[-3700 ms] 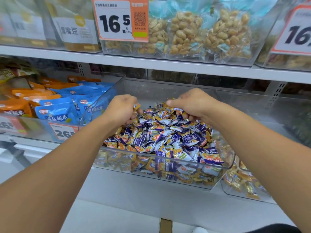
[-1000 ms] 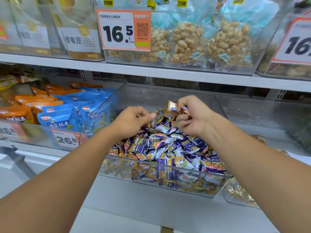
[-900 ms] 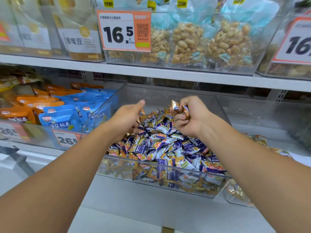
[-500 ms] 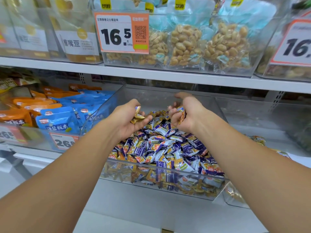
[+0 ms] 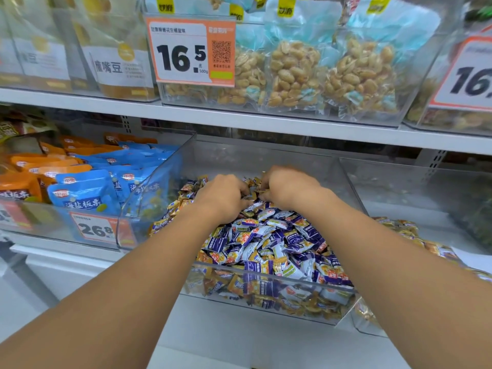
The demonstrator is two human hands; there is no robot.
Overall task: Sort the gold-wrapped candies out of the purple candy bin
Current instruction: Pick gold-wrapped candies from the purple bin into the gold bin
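Observation:
A clear bin [image 5: 269, 273] on the lower shelf holds a heap of purple-and-white wrapped candies [image 5: 279, 235]. Gold-wrapped candies [image 5: 252, 182] lie mixed in at the back of the heap and along its left side. My left hand [image 5: 223, 196] and my right hand [image 5: 288, 188] are knuckles-up, close together at the back of the heap. Their fingers curl down around gold wrappers between them. The fingertips are hidden in the candies and slightly blurred.
The clear bin to the right holds more gold-wrapped candies [image 5: 399, 225]. On the left, a bin holds blue packets [image 5: 85, 193], orange packets [image 5: 21, 182] and a 26.8 price tag [image 5: 95, 229]. The white upper shelf [image 5: 266, 121] overhead carries bags of peanuts [image 5: 292, 73].
Both hands were raised above the heap half a second ago, each with gold candies in the fingers. They have dropped back onto the rear of the heap and come closer together.

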